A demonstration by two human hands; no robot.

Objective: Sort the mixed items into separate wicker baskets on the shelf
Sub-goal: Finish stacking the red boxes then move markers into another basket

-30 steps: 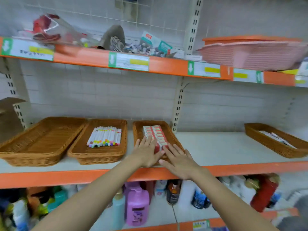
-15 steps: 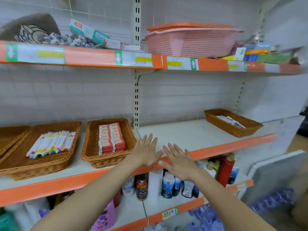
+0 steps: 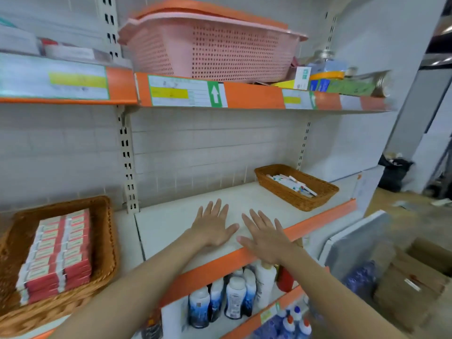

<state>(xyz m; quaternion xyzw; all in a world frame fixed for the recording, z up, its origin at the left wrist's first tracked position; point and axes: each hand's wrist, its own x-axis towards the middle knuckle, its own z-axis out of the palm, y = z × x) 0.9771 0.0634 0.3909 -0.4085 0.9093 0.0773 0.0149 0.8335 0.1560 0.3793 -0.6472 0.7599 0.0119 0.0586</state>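
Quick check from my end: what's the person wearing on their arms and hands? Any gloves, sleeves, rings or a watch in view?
Nothing is worn as far as the view shows. The left hand and right hand are bare, with no gloves, and no rings show on the fingers. Both forearms are uncovered right down to the bottom edge of the frame; no sleeve, watch or wristband shows.

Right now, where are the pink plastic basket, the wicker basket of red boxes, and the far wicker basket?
Pink perforated plastic basket [image 3: 220, 47], head view, front wall.
Wicker basket of red boxes [image 3: 102, 277], head view, right rim.
Far wicker basket [image 3: 293, 198], head view, near side wall.
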